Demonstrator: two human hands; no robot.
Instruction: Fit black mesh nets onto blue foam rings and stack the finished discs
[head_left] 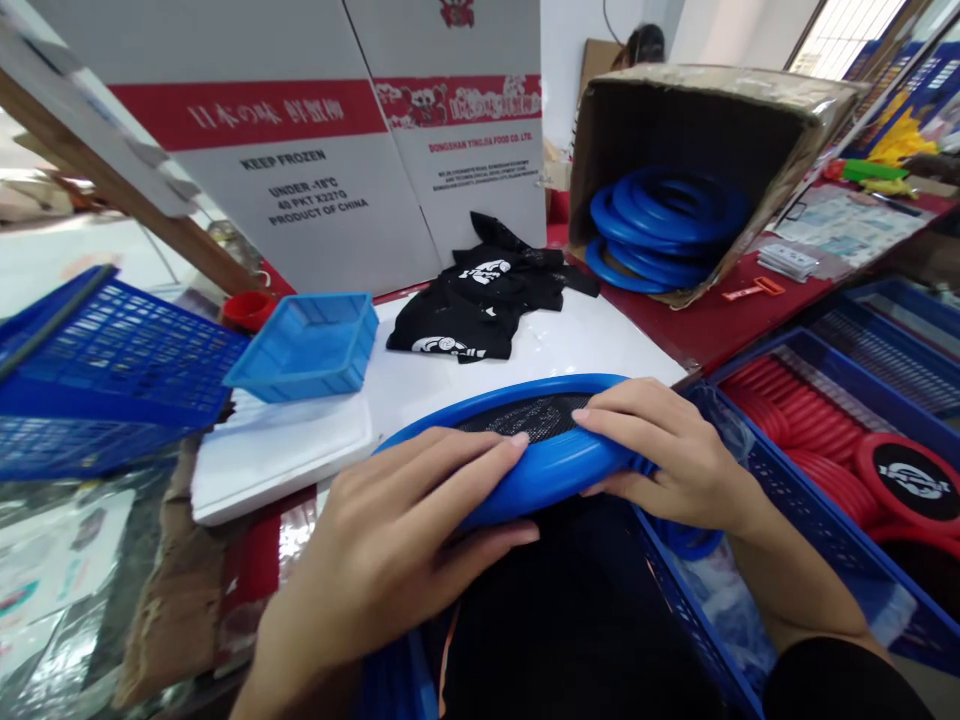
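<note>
Seen from the head camera, the large white carton point(322, 140) far beyond the hands reads "KEEP FROZEN", "UNDER -18°C", "40 PKT X227G", "PRODUCT OF CHINA"; its neighbouring face carries "DONGSHAN YINGJIA FOOD CO. LTD." under a red band. The left hand point(397, 560) is curled over the near rim of the blue ring point(540, 470), fingers spread on top and thumb underneath. The right hand point(667, 455) grips the ring's right edge, fingers lying close together across the rim, touching the black mesh point(536, 415) stretched inside it. The ring sits tilted at the desk point(592, 345) edge, between both hands. Beyond the hands lie black cloths with white logos point(480, 300); beyond the left hand sits a blue tray point(311, 345).
</note>
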